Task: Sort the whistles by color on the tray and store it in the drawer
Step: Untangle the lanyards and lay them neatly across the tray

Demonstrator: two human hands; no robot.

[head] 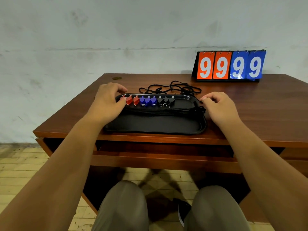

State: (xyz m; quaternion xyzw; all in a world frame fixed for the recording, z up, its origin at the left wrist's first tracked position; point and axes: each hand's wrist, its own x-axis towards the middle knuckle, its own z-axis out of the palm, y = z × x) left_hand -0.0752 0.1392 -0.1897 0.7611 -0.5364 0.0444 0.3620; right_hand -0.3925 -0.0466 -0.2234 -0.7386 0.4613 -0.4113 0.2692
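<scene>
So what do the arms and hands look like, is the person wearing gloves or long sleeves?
No gloves, no sleeves in view: the left hand and right hand are bare, and both forearms too. No watch, ring or bracelet shows. The only clothing visible is grey-brown trousers at the knees.

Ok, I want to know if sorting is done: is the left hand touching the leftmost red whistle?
Touching. The head view shows the left hand pinching the leftmost red whistle, its fingers partly covering it.

both bare forearms reach forward over the near edge of the desk [250,114], the left grip [109,100] curled onto a red whistle [122,98], the right grip [216,104] pinching a black cord [201,101].
</scene>
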